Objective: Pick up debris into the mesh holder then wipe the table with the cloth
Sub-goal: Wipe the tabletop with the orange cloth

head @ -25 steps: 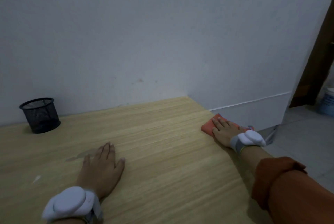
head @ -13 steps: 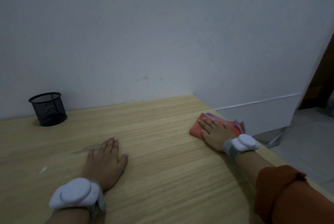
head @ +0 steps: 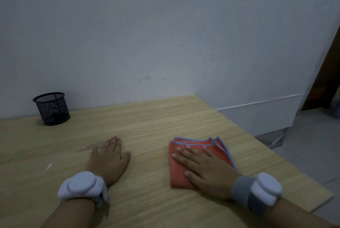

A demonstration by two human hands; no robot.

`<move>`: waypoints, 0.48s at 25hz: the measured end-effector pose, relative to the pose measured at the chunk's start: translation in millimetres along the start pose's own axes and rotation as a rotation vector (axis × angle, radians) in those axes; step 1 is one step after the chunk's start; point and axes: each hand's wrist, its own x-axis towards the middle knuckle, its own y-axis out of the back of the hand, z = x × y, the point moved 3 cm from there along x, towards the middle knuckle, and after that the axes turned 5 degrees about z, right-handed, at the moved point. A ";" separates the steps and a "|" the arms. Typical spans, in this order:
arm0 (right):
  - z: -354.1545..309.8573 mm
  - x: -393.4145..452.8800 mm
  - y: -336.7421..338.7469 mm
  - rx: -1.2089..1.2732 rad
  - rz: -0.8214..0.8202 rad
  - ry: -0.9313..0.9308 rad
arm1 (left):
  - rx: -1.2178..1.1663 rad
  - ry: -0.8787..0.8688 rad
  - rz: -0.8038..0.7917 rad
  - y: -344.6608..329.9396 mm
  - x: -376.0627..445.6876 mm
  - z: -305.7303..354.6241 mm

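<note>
The right hand (head: 206,169) is pressing flat, fingers (head: 185,155) spread wide, on the folded orange cloth (head: 195,146) lying on the tabletop (head: 150,123) — the left hand (head: 108,158) is resting flat beside it, fingers straight. The mesh holder (head: 51,108) is standing far left against the wall.

Plain room: wooden desk (head: 165,121), bare wall (head: 147,34)

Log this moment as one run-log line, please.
phase: wiping | right hand: flat on cloth | left hand: flat on table

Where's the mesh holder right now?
In the head view, the mesh holder stands upright at the table's far left, against the wall, beyond the left hand.
</note>
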 end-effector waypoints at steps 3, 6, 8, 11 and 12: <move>49.6 10.3 4.3 -0.058 -0.014 -0.264 | -0.001 0.007 0.009 -0.4 0.3 0.0; 83.1 32.9 4.1 -0.036 -0.026 -0.496 | -0.003 0.001 0.006 0.0 0.4 1.1; 85.2 54.0 1.4 -0.015 -0.014 -0.581 | -0.006 -0.002 0.001 0.8 0.3 -0.2; 60.1 86.4 -2.6 0.028 0.013 -0.553 | -0.008 -0.002 0.000 1.3 -0.1 0.0; 46.5 94.7 -4.9 0.035 0.015 -0.501 | -0.008 0.000 0.005 1.5 -0.3 0.3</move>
